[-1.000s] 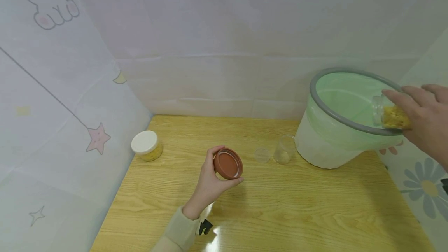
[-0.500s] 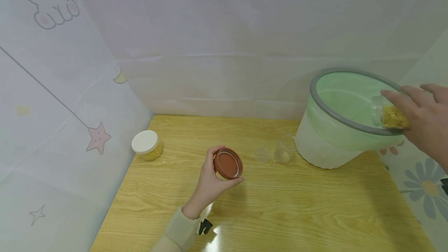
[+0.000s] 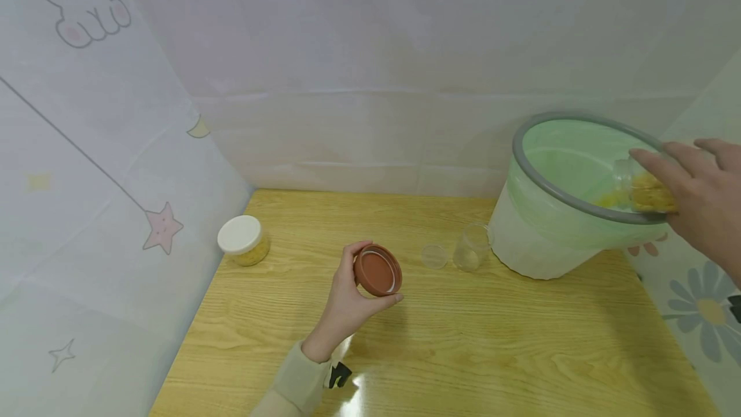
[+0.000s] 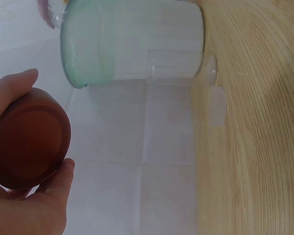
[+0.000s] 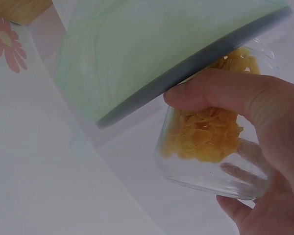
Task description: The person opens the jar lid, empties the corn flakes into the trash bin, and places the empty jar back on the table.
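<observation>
My left hand (image 3: pixel 351 295) pinches a round reddish-brown lid (image 3: pixel 378 270) by its rim, above the middle of the table; its hollow inside with a pale ring faces up. In the left wrist view the lid's flat outer face (image 4: pixel 30 147) shows. Over at the right, my right hand (image 3: pixel 703 192) grips a clear glass jar (image 5: pixel 206 178) tipped on its side, mouth over the rim of the bin (image 3: pixel 535 243). Yellow flakes (image 5: pixel 206 134) lie in the jar, and some fall from its mouth into the bin's green liner. The bottom of the bin is hidden.
A tub with a white lid (image 3: pixel 240 235) and yellow contents stands at the table's back left. Beside the bin are a clear glass mug (image 3: pixel 471 251) and a small clear disc (image 3: pixel 433 256). Patterned sheets cover the surrounding walls.
Yellow flakes now show beyond the jar's mouth, inside the bin, where none were seen before. My right hand has shifted only slightly left; the left hand and lid keep their place.
</observation>
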Demonstrator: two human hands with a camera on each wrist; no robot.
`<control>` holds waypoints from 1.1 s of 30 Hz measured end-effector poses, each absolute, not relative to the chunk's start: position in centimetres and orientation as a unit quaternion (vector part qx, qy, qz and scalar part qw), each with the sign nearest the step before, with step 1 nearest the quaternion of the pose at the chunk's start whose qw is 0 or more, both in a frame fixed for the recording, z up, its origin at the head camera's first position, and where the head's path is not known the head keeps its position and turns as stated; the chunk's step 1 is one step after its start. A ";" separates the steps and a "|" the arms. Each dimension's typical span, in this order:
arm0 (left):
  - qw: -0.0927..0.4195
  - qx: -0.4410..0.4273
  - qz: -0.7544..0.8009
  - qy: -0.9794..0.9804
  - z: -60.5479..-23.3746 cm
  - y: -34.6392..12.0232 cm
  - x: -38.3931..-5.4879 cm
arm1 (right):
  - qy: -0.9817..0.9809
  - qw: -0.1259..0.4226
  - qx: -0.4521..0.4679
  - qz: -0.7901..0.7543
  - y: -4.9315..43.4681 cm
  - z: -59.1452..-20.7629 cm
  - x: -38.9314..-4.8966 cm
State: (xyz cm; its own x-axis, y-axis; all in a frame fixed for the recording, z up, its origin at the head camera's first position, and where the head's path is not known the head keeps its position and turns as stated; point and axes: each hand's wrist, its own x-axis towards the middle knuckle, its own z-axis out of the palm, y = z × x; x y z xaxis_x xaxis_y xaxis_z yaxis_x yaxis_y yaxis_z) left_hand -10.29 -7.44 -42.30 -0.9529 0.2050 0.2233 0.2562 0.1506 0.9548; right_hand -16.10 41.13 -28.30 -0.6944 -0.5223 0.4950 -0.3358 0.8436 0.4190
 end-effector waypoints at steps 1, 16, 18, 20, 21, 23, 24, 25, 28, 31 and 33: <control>0.021 -0.153 -0.635 -0.757 -42.0 -7.4 -10.2 | -0.908 0.312 0.237 -0.148 41.1 -28.3 -16.1; 0.015 -0.151 -0.638 -0.755 -41.7 -7.5 -10.1 | -0.901 0.326 0.251 -0.135 41.1 -28.3 -16.3; 0.017 -0.151 -0.637 -0.756 -41.7 -7.5 -10.0 | -0.900 0.328 0.254 -0.135 41.2 -28.3 -16.3; 0.019 -0.152 -0.637 -0.756 -41.7 -7.5 -10.0 | -0.900 0.327 0.253 -0.136 41.2 -28.3 -16.3; 0.020 -0.153 -0.637 -0.756 -41.7 -7.5 -10.0 | -0.900 0.327 0.254 -0.137 41.2 -28.3 -16.3; 0.022 -0.154 -0.636 -0.756 -41.8 -7.5 -10.0 | -0.901 0.326 0.252 -0.137 41.2 -28.4 -16.3; 0.022 -0.155 -0.636 -0.756 -41.7 -7.5 -10.0 | -0.901 0.326 0.250 -0.137 41.1 -28.4 -16.3; 0.023 -0.155 -0.636 -0.756 -41.7 -7.5 -10.0 | -0.902 0.325 0.249 -0.136 41.1 -28.4 -16.3; 0.023 -0.157 -0.636 -0.755 -41.7 -7.5 -10.0 | -0.902 0.325 0.248 -0.135 41.1 -28.4 -16.3; 0.024 -0.158 -0.637 -0.754 -41.8 -7.5 -10.0 | -0.902 0.326 0.249 -0.136 41.1 -28.4 -16.3; 0.024 -0.158 -0.637 -0.754 -41.8 -7.5 -10.0 | -0.901 0.327 0.249 -0.138 41.1 -28.4 -16.3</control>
State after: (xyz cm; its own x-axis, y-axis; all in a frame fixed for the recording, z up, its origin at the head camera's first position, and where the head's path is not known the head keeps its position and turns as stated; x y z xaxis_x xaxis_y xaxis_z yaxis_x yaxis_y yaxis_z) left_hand -10.01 -7.55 -41.75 -0.9492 0.2075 0.2367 0.2680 0.1387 0.9534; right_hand -16.33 41.11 -28.35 -0.6621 -0.5390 0.5207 -0.3580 0.8379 0.4121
